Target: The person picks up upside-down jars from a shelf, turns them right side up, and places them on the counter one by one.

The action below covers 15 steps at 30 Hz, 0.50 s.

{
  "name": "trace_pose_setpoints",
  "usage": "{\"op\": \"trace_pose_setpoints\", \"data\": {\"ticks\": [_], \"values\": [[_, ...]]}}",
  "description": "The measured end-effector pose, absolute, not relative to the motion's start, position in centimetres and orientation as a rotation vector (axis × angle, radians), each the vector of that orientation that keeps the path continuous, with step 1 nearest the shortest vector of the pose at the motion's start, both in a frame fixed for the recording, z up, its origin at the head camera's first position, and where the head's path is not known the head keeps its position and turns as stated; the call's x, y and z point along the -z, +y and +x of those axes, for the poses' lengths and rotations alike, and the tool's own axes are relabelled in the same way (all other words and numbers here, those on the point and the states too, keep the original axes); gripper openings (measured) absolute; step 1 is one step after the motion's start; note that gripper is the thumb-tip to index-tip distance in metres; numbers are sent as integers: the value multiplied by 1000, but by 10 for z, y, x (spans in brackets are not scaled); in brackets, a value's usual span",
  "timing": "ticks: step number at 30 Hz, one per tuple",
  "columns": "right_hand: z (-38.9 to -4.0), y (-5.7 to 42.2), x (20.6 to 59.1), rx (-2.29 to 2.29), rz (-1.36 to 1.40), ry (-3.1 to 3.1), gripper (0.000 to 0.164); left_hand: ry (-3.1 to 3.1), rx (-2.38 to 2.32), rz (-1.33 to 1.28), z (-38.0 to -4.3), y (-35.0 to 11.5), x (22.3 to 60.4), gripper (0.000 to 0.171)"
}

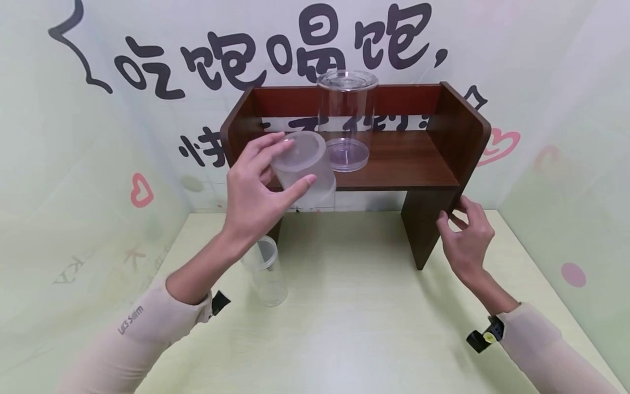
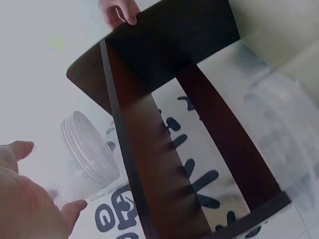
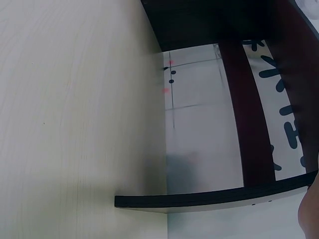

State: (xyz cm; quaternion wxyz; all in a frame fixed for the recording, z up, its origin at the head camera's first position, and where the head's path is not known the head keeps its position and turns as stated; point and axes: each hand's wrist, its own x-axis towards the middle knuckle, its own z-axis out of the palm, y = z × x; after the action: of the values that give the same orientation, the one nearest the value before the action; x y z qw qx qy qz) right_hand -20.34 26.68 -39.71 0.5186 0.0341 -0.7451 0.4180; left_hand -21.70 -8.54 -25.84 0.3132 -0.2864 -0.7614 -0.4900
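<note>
– Left sleeve (image 1: 135,328) nearest; where's the jar (image 1: 308,157)?
– Held in the left grip (image 1: 253,198), 11 o'clock from head-view centre; right grip (image 1: 467,239) pinches the shelf (image 1: 406,158), 3 o'clock
– I'd squeeze lightly, shelf braced

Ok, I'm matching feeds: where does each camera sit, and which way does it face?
Head: worn on the head, facing forward and down at the shelf; left hand, right hand and sleeves show.
Left wrist: worn there, facing the shelf past the left hand and its clear jar.
Right wrist: worn there, facing across the table beneath the shelf; part of the right hand shows.
Shared: head and left wrist show the jar and both hands.
</note>
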Motion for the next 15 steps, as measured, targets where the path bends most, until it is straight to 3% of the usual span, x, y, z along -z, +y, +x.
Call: {"op": "trace_pose_setpoints", "data": {"ticks": [15], "values": [[-200, 264, 392, -1022, 88, -1785, 31, -1942, 1459, -786, -201, -74, 290, 56]]}}
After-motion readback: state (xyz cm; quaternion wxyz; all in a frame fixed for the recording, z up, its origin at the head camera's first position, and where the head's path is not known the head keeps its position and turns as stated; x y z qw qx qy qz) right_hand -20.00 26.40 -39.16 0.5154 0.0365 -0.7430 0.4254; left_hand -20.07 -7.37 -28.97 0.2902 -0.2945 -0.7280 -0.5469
